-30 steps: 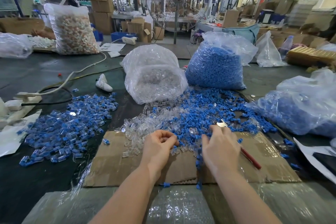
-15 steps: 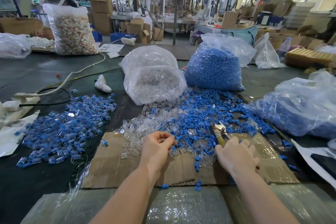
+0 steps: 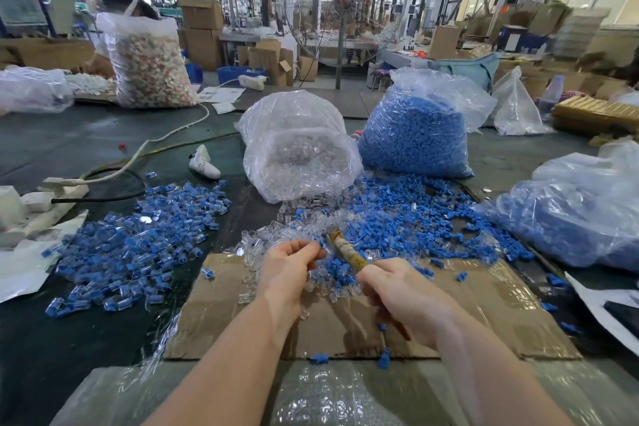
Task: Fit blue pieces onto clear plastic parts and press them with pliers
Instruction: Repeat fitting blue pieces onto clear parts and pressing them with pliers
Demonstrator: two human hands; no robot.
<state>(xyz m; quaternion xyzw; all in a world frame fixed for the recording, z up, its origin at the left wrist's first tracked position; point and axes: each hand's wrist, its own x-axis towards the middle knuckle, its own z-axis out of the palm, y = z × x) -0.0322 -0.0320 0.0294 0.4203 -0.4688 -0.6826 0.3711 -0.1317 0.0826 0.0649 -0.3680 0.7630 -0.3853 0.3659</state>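
Over a tabletop (image 3: 103,149) strewn with blue pieces (image 3: 397,218), the right hand (image 3: 408,301) is gripping pliers (image 3: 345,249), their long axis slanting up-left toward the assembled part (image 3: 321,245) that the left hand (image 3: 290,270) is pinching just beside the tip.

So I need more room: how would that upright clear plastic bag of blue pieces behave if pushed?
The clear plastic bag of blue pieces looks packed full, so probably heavy. Its thin film would likely dent, not slide. Its open top may spill.
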